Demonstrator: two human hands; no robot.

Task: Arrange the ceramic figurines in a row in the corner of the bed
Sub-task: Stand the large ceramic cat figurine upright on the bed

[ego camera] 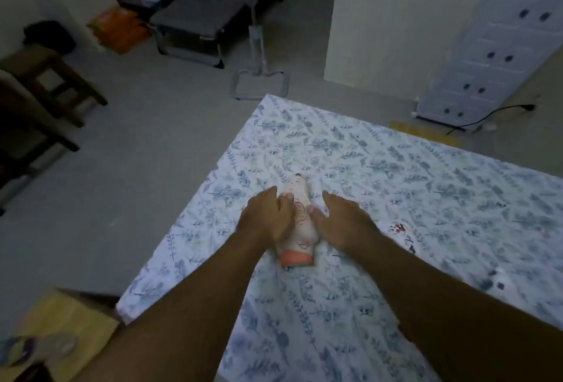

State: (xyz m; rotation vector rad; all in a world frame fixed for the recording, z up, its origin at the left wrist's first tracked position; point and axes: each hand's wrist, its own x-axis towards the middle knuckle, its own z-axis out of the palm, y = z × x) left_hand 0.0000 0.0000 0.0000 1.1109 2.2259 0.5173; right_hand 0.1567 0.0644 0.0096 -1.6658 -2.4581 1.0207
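A pale ceramic figurine (300, 223) with a pink base and a small head lies on its back on the floral bed sheet (396, 192), head pointing toward the far corner. My left hand (269, 218) presses against its left side with fingers curled over it. My right hand (342, 221) rests against its right side, thumb touching the figurine. A second small object (397, 228) with red and black marks lies on the sheet just right of my right hand; its shape is unclear.
The bed's far corner (268, 98) is ahead. Beyond it stand a metal stand base (260, 84), a grey folding cot (195, 25) and a white drawer unit (487, 55). A wooden stool (51, 77) is left; a cardboard box (61, 327) sits near-left.
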